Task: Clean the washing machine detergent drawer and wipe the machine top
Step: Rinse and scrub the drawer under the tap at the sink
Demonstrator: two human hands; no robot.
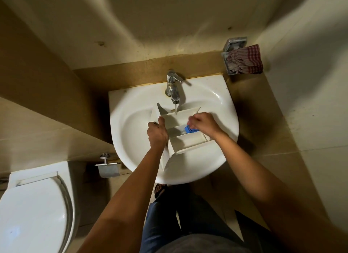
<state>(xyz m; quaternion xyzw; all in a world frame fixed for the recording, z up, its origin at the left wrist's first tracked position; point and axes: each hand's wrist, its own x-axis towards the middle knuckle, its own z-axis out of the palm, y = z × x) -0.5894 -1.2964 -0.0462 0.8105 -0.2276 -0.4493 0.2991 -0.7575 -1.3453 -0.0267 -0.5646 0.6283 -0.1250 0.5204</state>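
The left hand (157,133) clamps the left side wall of the detergent drawer (188,143), thumb hooked over the top edge and fingers wrapped down the outside. The right hand (202,123) hovers over the drawer's middle section with its fingers curled downward onto a blue insert (187,129); the fingertips are hidden, so I cannot tell whether they pinch it or only press it.

The drawer is white plastic, long and box-like, split by upright dividers into 3 open compartments. It is held tilted inside the sink (135,132), with its near end over the front rim and its far end under the tap (174,87). A thin stream of water (175,109) runs into the far compartment.

On the wall to the right, a red checked cloth (246,59) is bunched in a metal holder (235,43). A toilet (33,205) stands to the left, with a paper holder (108,168) between it and the sink.
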